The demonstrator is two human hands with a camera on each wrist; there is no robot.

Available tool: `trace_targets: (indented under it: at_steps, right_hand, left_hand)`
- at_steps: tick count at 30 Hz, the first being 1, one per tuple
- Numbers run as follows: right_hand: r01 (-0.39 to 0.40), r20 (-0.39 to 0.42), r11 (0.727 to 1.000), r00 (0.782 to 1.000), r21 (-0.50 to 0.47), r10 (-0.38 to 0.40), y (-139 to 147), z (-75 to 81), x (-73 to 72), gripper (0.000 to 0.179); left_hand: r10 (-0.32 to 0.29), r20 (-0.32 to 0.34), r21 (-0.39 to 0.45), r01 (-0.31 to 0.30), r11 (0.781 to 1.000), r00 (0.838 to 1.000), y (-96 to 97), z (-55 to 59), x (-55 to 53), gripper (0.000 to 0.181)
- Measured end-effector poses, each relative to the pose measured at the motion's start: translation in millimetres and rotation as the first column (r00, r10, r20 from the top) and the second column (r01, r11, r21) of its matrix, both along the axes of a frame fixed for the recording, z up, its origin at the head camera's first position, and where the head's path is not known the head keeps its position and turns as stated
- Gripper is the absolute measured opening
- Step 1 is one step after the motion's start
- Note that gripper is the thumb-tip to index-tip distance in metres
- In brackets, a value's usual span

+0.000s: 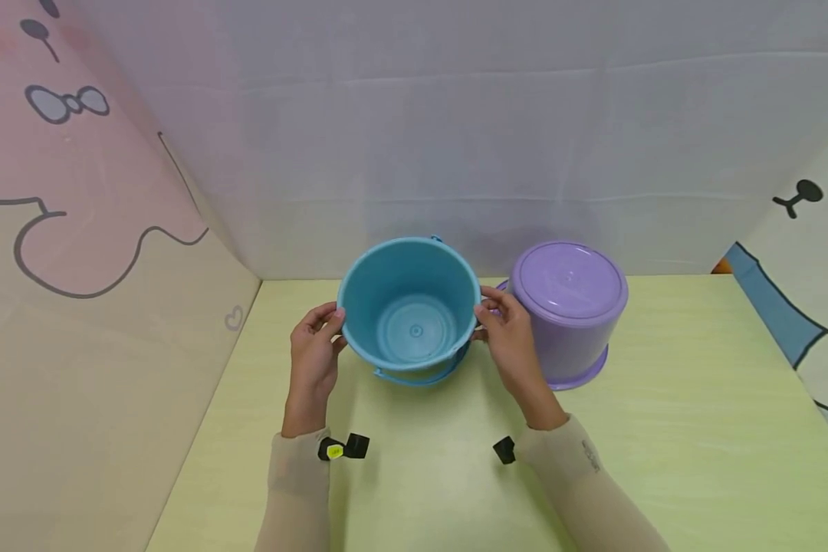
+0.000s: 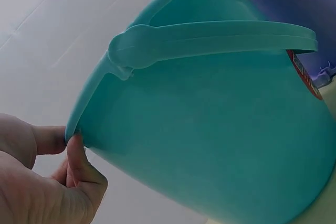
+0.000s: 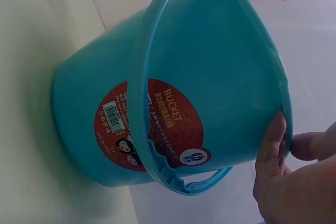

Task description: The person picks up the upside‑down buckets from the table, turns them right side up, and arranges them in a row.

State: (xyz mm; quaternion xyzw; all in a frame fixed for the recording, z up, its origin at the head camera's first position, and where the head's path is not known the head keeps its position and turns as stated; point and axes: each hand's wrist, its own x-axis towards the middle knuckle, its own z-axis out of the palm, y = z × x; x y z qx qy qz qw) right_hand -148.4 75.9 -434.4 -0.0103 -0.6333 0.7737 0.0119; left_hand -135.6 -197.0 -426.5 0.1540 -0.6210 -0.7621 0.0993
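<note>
A blue plastic bucket [image 1: 416,307] stands mouth up in the middle of the head view, its hollow inside facing me. My left hand [image 1: 315,349] pinches the rim at the left, thumb on one side and fingers on the other. Across from it, my right hand [image 1: 508,337] pinches the right side of the rim. The bucket's handle [image 3: 139,77] hangs down over the near side, across a red label [image 3: 184,114] printed "BUCKET". Beside the right hand, a purple bucket [image 1: 569,307] sits upside down, base up.
The pale green table [image 1: 414,475] runs up to a white cloth backdrop [image 1: 414,138]. Cartoon-printed panels flank it, a pink figure [image 1: 76,153] at left and a white one [image 1: 814,284] at right. The purple bucket is close by the blue one's right.
</note>
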Motion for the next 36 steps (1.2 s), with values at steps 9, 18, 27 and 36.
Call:
trace_targets:
  at_steps: [9, 18, 27, 36]
  right_hand:
    - [0.008, -0.009, 1.0, 1.0, 0.02, -0.008, -7.0, 1.9, -13.2, 0.036]
    - [0.01, -0.008, 1.0, 1.0, 0.005, -0.01, -9.4, -0.3, -23.7, 0.034]
    - [0.011, -0.003, 1.0, 1.0, -0.011, -0.011, -9.7, -0.2, -29.2, 0.034]
    - [0.009, 0.009, 1.0, 1.0, -0.026, -0.008, -8.7, -3.2, -32.9, 0.035]
  left_hand:
    - [0.038, 0.023, 0.031, -0.039, 0.999, 0.999, -1.8, -2.5, -7.5, 0.026]
    - [0.017, 0.076, 0.053, -0.021, 0.998, 0.997, -4.7, -4.1, -17.0, 0.031]
    - [0.02, 0.08, 0.082, -0.026, 0.996, 0.997, -4.6, -5.2, -25.1, 0.033]
    - [0.029, 0.065, 0.135, -0.037, 0.99, 0.997, -2.5, -6.6, -27.7, 0.032]
